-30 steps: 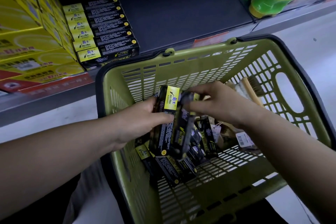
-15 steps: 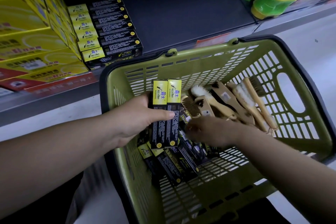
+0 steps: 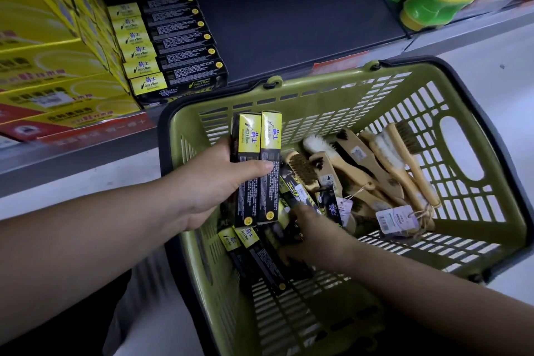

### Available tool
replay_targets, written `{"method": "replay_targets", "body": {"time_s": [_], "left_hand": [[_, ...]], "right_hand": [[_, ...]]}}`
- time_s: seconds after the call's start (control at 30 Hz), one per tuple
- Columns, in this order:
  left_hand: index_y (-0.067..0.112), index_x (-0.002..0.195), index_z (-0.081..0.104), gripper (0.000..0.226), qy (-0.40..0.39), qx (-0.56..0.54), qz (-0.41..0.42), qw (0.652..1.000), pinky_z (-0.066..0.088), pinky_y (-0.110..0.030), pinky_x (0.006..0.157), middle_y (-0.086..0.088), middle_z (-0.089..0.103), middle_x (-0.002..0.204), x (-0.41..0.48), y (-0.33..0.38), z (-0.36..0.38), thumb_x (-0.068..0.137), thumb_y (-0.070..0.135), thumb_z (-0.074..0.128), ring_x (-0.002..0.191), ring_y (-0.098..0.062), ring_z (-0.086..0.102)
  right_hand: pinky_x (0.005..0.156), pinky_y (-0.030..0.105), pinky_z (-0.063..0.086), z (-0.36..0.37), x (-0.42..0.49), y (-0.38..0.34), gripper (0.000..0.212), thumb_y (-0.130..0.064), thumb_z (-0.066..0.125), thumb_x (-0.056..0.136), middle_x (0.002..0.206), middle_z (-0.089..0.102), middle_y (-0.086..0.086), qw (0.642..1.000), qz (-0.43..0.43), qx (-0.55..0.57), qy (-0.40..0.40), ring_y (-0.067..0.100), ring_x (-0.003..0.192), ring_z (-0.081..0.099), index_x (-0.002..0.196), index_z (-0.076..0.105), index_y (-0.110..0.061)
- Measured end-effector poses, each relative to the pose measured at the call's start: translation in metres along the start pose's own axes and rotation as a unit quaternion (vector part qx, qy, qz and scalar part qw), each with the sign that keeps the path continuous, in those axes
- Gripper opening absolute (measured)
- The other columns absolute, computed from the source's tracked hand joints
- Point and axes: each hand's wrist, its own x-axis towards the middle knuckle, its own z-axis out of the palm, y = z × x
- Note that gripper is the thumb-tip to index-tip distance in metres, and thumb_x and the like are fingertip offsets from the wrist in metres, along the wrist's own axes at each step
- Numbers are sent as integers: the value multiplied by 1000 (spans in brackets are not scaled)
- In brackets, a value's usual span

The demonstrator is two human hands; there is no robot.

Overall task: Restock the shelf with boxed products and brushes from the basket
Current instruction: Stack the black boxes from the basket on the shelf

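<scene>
Olive-green plastic basket (image 3: 318, 101) holds at least five wooden brushes (image 3: 361, 156) and loose boxes (image 3: 260, 257). Left hand (image 3: 211, 182) grips two upright black-and-yellow cardboard boxes (image 3: 250, 139). Right hand (image 3: 315, 240) lies among the loose boxes, grip indiscernible. Six matching boxes (image 3: 173, 43) line the dark shelf (image 3: 289, 23).

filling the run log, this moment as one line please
left hand: holds two boxes in basket | right hand: among loose boxes, grip unclear | brushes: in basket | shelf: one box stack
</scene>
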Motion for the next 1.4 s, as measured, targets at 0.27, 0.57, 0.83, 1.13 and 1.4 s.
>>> {"method": "replay_targets", "body": {"time_s": [0.27,0.57,0.83,1.13,1.4], "left_hand": [[10,132,44,88,2,-104,-20,994,30,-46,109,-9,57,132,-6,14,-9,55,37,74,122,-20,52],[23,110,63,51,34,-111,99,988,50,-33,83,6,73,99,-21,40,-35,61,37,70,92,-10,69],[15,107,62,64,104,-192,65,974,49,-42,91,-1,75,94,-17,46,-61,48,38,75,90,-20,70],[12,93,66,41,106,-251,39,962,55,-30,62,-5,75,80,-3,63,-65,56,28,72,71,-18,72],[14,97,66,25,93,-258,50,960,55,-34,75,-3,75,85,2,69,-71,73,20,69,76,-16,72]], "right_hand": [[79,22,51,-75,-23,-55,29,-33,48,95,102,68,-20,921,-141,341,127,1,94,65,119,46,-48],[101,32,44,-98,-23,-107,57,-27,60,89,126,59,-17,923,-248,293,35,4,116,56,138,34,-42],[75,35,47,-163,53,-169,26,-26,51,93,94,65,2,936,-263,-9,232,24,84,60,117,43,-19],[106,45,29,-189,202,-254,63,-3,48,88,145,31,13,899,-190,-270,286,37,134,22,142,32,-31],[109,43,24,-171,236,-251,48,-23,33,101,152,22,11,925,-212,-270,165,37,136,20,146,23,-35]]}}
